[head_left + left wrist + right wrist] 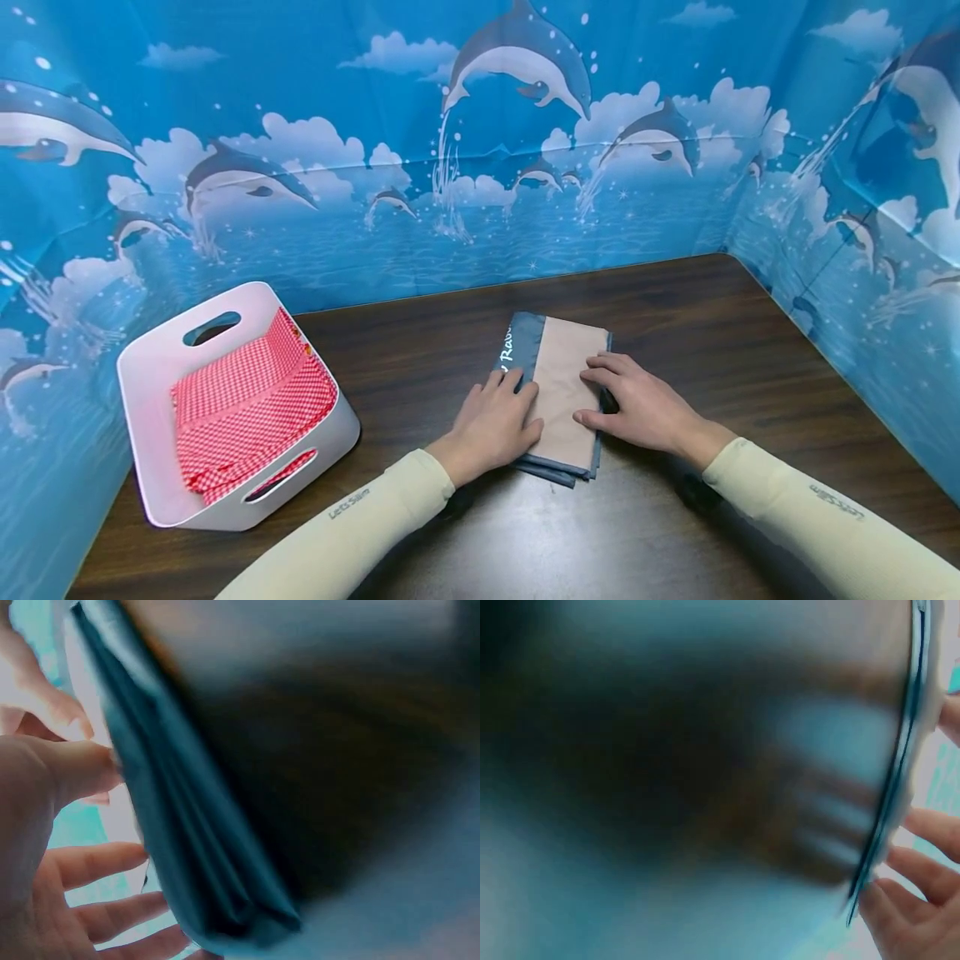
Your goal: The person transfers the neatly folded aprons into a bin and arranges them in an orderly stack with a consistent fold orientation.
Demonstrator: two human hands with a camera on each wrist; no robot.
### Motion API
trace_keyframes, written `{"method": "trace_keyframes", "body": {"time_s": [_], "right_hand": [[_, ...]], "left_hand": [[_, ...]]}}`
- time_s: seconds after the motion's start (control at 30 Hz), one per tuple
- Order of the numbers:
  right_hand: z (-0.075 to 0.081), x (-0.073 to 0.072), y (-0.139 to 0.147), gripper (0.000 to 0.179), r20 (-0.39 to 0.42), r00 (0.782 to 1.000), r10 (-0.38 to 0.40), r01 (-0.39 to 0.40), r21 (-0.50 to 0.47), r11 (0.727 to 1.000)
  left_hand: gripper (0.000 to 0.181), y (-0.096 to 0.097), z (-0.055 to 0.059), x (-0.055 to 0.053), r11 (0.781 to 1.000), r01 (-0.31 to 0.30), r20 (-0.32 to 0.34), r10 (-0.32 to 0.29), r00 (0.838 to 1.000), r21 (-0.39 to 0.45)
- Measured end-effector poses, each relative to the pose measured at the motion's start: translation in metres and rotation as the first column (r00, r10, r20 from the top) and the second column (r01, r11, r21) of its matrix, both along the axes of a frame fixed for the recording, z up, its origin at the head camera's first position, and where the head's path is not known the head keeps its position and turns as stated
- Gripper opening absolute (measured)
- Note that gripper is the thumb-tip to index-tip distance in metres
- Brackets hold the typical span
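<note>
A folded cloth [567, 392], beige with dark blue-grey borders and white lettering on its left band, lies on the dark wooden table in the head view. My left hand [491, 421] rests on its left side, fingers spread over the band and thumb on the beige part. At the right edge, the fingertips of my right hand [641, 406] touch the upper face. In the left wrist view, layered blue folds [180, 795] show along the side beside the left hand [67, 847]. The right wrist view shows a thinner layered edge [896, 765] next to the right hand [922, 892].
To the left stands a white plastic bin [141, 417] with handle holes, holding red-and-white checkered cloth [255, 400]. A blue dolphin-print curtain [495, 225] hangs behind and beside the wooden table [420, 333].
</note>
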State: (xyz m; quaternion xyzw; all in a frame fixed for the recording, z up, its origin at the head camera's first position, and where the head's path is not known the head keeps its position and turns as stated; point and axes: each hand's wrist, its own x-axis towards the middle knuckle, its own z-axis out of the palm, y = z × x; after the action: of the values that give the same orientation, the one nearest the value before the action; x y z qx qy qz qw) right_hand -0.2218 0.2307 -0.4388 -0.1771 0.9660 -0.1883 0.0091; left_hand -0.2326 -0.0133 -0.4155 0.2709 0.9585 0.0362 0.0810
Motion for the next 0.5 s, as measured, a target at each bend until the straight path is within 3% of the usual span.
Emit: {"method": "trace_keyframes", "body": {"time_s": [0.13,0.3,0.5], "right_hand": [[0.007,-0.009,-0.002,0.064,0.084,0.994,0.069,-0.070,0.013,0.997],[0.017,-0.024,-0.008,0.064,0.174,0.971,0.164,-0.172,0.034,0.985],[0.021,-0.036,-0.016,0.060,0.250,0.940,0.231,-0.233,-0.022,0.972]], "left_hand": [[0.053,-0.007,-0.001,0.006,1.000,0.006,-0.019,-0.006,1.000,-0.009],[0.051,-0.013,0.001,0.021,0.999,0.028,-0.074,-0.030,0.997,-0.032],[0.048,-0.013,0.001,0.035,0.999,0.005,-0.121,-0.011,0.993,-0.047]]}}
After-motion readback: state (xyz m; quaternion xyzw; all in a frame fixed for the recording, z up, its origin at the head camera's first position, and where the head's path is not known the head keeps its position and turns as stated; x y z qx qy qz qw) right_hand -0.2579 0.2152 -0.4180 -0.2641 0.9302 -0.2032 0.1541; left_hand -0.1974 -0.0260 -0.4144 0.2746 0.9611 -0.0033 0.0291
